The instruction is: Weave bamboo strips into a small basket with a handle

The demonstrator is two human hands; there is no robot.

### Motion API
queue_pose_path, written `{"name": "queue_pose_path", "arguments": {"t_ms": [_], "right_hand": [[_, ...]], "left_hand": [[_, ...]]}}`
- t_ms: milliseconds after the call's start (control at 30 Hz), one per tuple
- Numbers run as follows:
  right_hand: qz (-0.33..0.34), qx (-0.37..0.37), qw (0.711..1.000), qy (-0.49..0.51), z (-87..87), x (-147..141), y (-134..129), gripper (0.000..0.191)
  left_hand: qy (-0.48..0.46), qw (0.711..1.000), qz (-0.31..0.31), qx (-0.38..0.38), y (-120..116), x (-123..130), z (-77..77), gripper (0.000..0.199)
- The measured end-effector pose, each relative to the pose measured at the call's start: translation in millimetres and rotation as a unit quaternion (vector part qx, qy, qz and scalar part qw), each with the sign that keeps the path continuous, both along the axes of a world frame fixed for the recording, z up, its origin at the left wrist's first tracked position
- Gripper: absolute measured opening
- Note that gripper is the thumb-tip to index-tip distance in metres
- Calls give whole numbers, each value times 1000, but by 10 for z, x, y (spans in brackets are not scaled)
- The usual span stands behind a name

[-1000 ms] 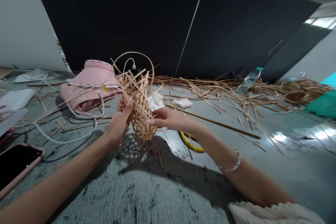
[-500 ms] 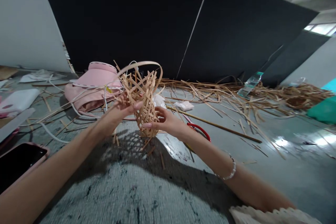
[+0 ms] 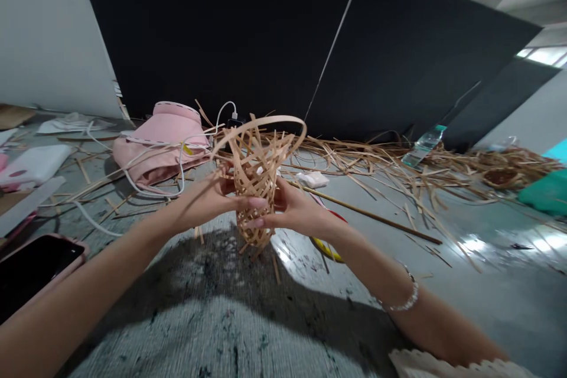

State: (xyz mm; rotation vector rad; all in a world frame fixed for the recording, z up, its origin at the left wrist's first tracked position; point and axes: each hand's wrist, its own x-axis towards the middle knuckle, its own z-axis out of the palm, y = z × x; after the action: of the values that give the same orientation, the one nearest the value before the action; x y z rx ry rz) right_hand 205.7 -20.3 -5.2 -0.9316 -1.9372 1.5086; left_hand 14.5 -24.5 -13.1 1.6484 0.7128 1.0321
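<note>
Bamboo basket [image 3: 253, 204] was clamped between the left hand [image 3: 199, 204] and right hand [image 3: 295, 211], its hoop [image 3: 261, 125] held above them.

**Pearls on the right wrist!**

And there it is, a pearly beaded bracelet [image 3: 406, 301] around the right wrist [image 3: 383, 280]! Long, glossy pale polish on the fingernails [image 3: 257, 202] of the left hand [image 3: 199, 204] and right hand [image 3: 296, 212], bare forearms [image 3: 101, 271], ruffled cream fabric [image 3: 443, 367] below!

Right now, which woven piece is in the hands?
The pale open-weave basket, held between left hand and right hand; the darker round woven piece lies among loose strips at right.
</note>
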Motion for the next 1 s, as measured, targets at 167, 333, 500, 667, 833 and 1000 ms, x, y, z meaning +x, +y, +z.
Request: {"name": "queue_pose_path", "arguments": {"t_ms": [167, 333, 500, 667, 833, 1000], "right_hand": [[-13, -23, 999, 26, -9, -56, -37, 69], [-57, 14, 997, -43, -56, 22, 67, 66], [-63, 73, 986, -133, -93, 61, 70, 62], [-75, 121, 972, -187, -74, 20, 2, 61], [-79, 149, 963, -210, -46, 21, -22, 56], [-77, 207, 943, -248, -53, 52, -27, 58]], "left_hand": [[-20, 999, -6, 25, -23, 27, 78, 39], [-78, 992, 79, -51, 8, -142, 165, 52], [-63, 988, 141, 22, -7, -309, 307, 66], [-65, 983, 165, 56, -8, -339, 349, 44], [-66, 976, 203, 44, 29, -354, 298, 37], [-36, 974, 222, 13, 48, -382, 273, 41]]}}
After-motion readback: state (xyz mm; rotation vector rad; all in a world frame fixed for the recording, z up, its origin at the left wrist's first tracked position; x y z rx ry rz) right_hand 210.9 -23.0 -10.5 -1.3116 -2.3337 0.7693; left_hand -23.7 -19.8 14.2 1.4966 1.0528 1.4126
